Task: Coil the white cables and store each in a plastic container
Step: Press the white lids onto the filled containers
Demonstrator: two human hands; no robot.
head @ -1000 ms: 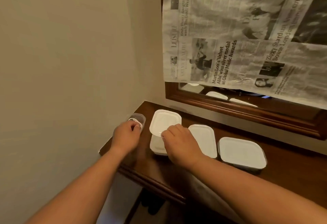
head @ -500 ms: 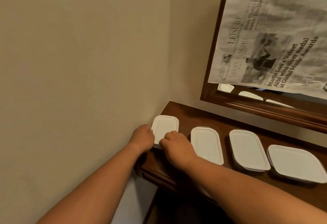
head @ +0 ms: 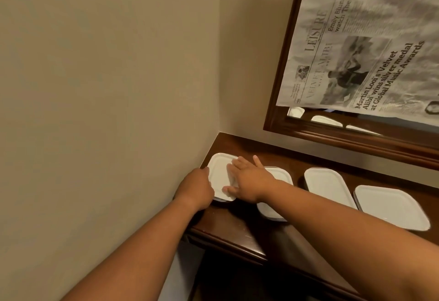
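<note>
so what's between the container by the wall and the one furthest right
Two more lidded containers, per the head view: the second container, partly under the right forearm, and the third container, both on the wooden shelf.

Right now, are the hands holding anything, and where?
The left hand grips the corner box by its left edge. The right hand holds nothing: it lies flat on the box's top, fingers spread.

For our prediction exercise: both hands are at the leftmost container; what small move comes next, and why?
Probably press the lid down to seat it: the right hand lies flat on it, fingers spread; the left hand sits at its left edge.
</note>
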